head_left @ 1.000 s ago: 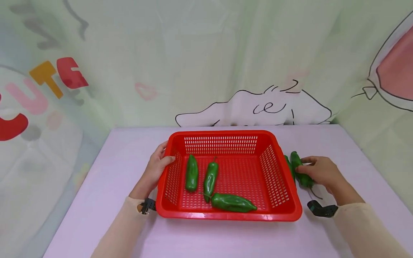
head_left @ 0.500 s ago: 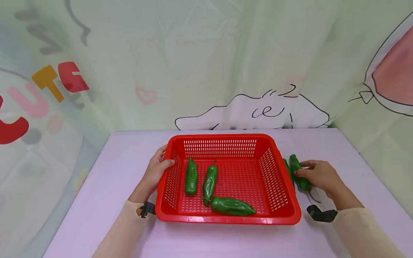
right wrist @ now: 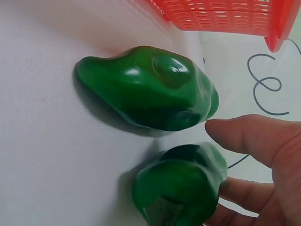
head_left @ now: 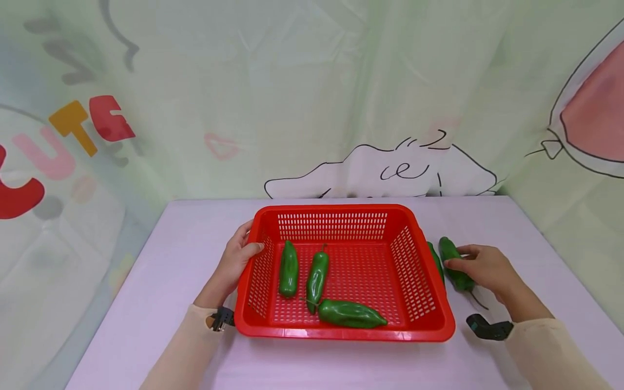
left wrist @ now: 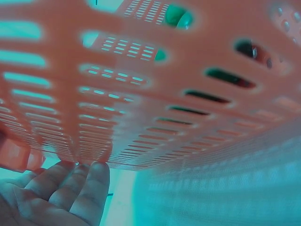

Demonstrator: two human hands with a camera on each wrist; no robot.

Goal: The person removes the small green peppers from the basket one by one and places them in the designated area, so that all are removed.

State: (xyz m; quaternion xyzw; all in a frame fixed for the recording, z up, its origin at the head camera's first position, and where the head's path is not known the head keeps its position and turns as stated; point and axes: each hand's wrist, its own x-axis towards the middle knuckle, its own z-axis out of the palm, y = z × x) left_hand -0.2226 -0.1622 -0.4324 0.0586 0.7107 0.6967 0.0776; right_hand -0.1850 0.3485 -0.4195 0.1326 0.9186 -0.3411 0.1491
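A red plastic basket (head_left: 343,334) with slotted walls stands mid-table, with three long green peppers inside: an upright-lying one at the left (head_left: 289,269), one beside it (head_left: 318,279), and one lying crosswise (head_left: 353,314). My left hand (head_left: 237,257) grips the basket's left rim, thumb over the inside; in the left wrist view its fingers (left wrist: 91,188) lie along the slotted outside. Right of the basket, my right hand (head_left: 487,265) has thumb and fingers around a stemmed green pepper (right wrist: 174,188). Another green pepper (right wrist: 146,89) lies between it and the basket, partly hidden by the rim in the head view.
A pale lilac tabletop (head_left: 195,227) carries everything. Behind and at both sides hangs a light green curtain (head_left: 302,97) printed with letters and drawings. Dark wrist cameras are strapped at both cuffs, the right one (head_left: 489,328) just below the held pepper's stem.
The right hand and its pepper have shifted slightly right, widening the gap to the neighbouring pepper. The left hand and basket hold still; the head view has tipped up a little.
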